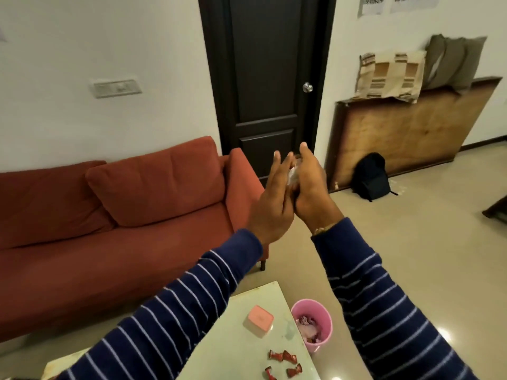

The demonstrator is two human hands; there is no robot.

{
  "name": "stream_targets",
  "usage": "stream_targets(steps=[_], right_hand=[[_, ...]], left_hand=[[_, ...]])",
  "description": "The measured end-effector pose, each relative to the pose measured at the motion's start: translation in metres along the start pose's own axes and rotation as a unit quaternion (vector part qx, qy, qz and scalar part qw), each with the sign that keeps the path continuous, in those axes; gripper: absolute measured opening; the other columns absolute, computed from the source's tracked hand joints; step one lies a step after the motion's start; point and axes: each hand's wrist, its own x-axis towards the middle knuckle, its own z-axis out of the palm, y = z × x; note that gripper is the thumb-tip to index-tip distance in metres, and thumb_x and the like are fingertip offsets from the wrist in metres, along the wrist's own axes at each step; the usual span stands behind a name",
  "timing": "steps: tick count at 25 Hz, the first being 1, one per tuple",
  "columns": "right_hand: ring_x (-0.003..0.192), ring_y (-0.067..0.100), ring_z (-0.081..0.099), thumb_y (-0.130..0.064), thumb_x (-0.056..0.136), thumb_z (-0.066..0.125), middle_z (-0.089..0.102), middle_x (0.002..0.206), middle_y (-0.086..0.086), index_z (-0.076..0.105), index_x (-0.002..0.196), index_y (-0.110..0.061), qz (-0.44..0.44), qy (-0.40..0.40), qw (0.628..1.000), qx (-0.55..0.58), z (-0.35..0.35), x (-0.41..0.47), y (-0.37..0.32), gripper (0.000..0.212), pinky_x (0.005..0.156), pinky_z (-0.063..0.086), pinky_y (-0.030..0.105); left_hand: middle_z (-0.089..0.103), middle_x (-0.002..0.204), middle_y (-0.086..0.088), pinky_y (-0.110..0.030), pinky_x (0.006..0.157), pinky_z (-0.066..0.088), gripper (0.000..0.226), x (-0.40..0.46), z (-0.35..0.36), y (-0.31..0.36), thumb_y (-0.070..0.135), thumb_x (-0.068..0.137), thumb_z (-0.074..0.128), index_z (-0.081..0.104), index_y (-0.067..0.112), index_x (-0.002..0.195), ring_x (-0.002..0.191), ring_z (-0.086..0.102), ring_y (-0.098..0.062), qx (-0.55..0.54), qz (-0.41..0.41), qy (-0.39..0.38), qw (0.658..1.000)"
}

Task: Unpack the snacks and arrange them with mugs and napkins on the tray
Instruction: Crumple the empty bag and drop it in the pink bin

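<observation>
Raised at arm's length before a dark closed door [264, 78]: left hand [270, 198] and right hand [308, 185], palms turned toward each other, sleeves in navy with thin white stripes. Left fingers [277, 163] straight and slightly spread, flat against a small, pale, crinkled packet [293, 175]. Right fingers curled round the same packet from the other side, thumb pointing up. Mostly hidden between the palms and blurred, possibly a clear snack wrapper; contents not discernible.

Well below the fingers, at the frame's lower edge, a pale green table [238, 357]. On it, beneath the left forearm, a small pink box [258, 320]; nearer the camera, four red-wrapped candies [284, 363] scattered loose on the tabletop. Just off the table's far right corner, on the floor under the right forearm, a pink bin [312, 323] holding crumpled wrappers.

Left of the fingers, a rust-red sofa [123, 215] with one back cushion. Right of them, a black backpack [371, 176] on the floor against a leaning wooden board [411, 133], with cushions [391, 74] stacked on top.
</observation>
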Motion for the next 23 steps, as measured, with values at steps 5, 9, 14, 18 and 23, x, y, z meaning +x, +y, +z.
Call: stream_targets(steps=[5,9,14,18,23], right_hand=[[0.106,0.019,0.068,-0.027,0.105,0.037,0.066,0.119,0.008,0.051,0.137,-0.025,0.042,-0.135,0.990,-0.002,-0.110,0.045,0.014,0.034,0.080,0.060,0.028],[0.106,0.018,0.071,-0.033,0.108,0.036,0.068,0.118,0.004,0.051,0.136,-0.021,0.002,-0.161,0.968,-0.194,-0.196,0.071,0.036,0.034,0.081,0.059,0.026],[0.077,0.024,0.074,-0.034,0.097,0.060,0.076,0.092,0.015,0.074,0.110,-0.014,-0.005,-0.090,0.964,-0.250,-0.294,0.109,0.072,0.027,0.069,0.061,0.033],[0.076,0.031,0.075,-0.022,0.095,0.067,0.077,0.082,0.015,0.077,0.098,-0.008,-0.013,0.041,0.950,-0.311,-0.349,0.146,0.139,0.018,0.076,0.061,0.053],[0.085,0.036,0.072,-0.016,0.094,0.065,0.075,0.083,0.012,0.075,0.094,-0.009,0.056,0.050,0.889,-0.451,-0.423,0.195,0.239,0.012,0.078,0.059,0.055]], left_hand=[[0.060,0.073,-0.001,-0.029,0.048,0.047,0.032,0.032,0.098,-0.055,0.023,0.101,0.036,0.063,0.006,0.096,0.059,0.059,-0.020,0.113,-0.077,0.224,0.965],[0.046,0.054,0.000,-0.016,0.043,0.022,0.029,0.036,0.162,-0.077,0.013,0.097,0.048,0.056,0.005,0.071,0.042,0.033,-0.008,0.170,-0.076,0.223,0.957],[0.042,0.049,0.002,-0.025,0.041,0.030,0.039,0.015,0.243,-0.131,0.019,0.100,0.044,0.045,0.009,0.062,0.039,0.035,-0.015,0.092,-0.155,0.132,0.975],[0.072,0.081,-0.001,-0.033,0.066,0.056,0.028,-0.009,0.274,-0.187,0.040,0.097,0.053,0.064,0.016,0.089,0.075,0.069,-0.022,0.067,-0.342,-0.037,0.936],[0.073,0.084,0.008,-0.022,0.071,0.056,0.004,-0.096,0.257,-0.247,0.026,0.090,0.068,0.068,0.023,0.088,0.077,0.072,-0.010,0.052,-0.438,-0.024,0.897]])
